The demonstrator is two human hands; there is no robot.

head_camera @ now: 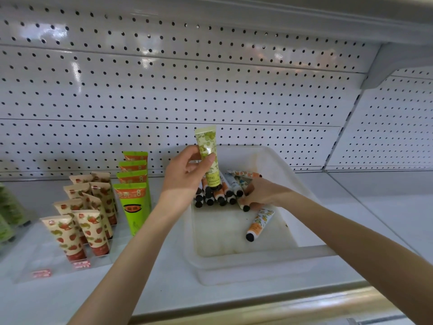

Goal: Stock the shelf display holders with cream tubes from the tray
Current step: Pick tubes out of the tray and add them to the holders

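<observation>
- My left hand [187, 175] is raised over the 11 o'clock corner of the tray [234, 261], thumb and fingers pinching a green tube [207, 152] around its middle.
- The green tube stands upright, its flat crimped end at 12 o'clock and its cap end at 6 o'clock, just above the pile [216, 195].
- My right hand [261, 194] is down inside the tray, fingers curled round tubes at the 3 o'clock end of the pile; how many it grips I cannot tell. One black cap pokes out under the thumb.
- The pile lies at the far end of the tray: orange-patterned tubes side by side, black caps pointing to 6 o'clock.
- A loose tube [260, 223] lies apart on the tray floor at 5 o'clock from my right hand, cap toward me.
- The tray is white plastic and sits on the white shelf [386, 219].
- At 9 o'clock from the tray stands a row of lime tubes [134, 200], one behind another.
- Further toward 9 o'clock a clear holder [46, 268] carries strawberry tubes [86, 222] standing cap down in rows.
- Blurred green packs [9, 213] show at the far 9 o'clock edge.
- A white pegboard [187, 95] backs the shelf at 12 o'clock.
</observation>
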